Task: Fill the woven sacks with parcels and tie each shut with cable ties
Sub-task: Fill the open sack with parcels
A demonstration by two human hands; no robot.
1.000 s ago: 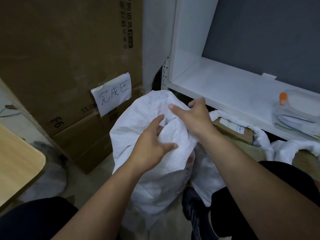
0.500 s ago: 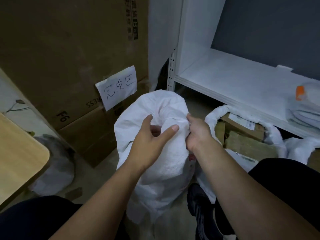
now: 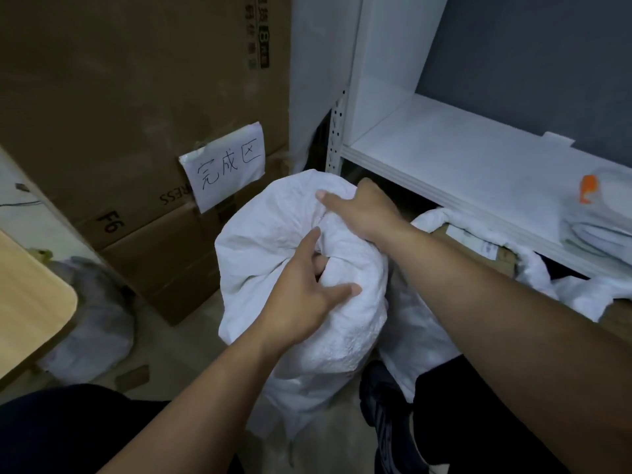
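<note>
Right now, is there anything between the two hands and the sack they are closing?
Nothing visible. Both the left hand and the right hand already grip the sack at its gathered top.

**Colours: white sacks, brown cartons**

Woven sack (image 3: 273, 241) is seen white, crinkled weave. Second sack (image 3: 533, 268) also white, brown parcels (image 3: 506, 260) inside. Cardboard boxes (image 3: 130, 97) brown, black print. Paper sign (image 3: 225, 165) white, handwritten in black. Shelf (image 3: 461, 165) white; wall (image 3: 530, 63) grey-blue. Folded sacks (image 3: 602, 213) pale, with an orange patch. Surface (image 3: 27, 295) light wood. Shoe (image 3: 383, 401) dark, trousers (image 3: 51, 432) black.
</note>
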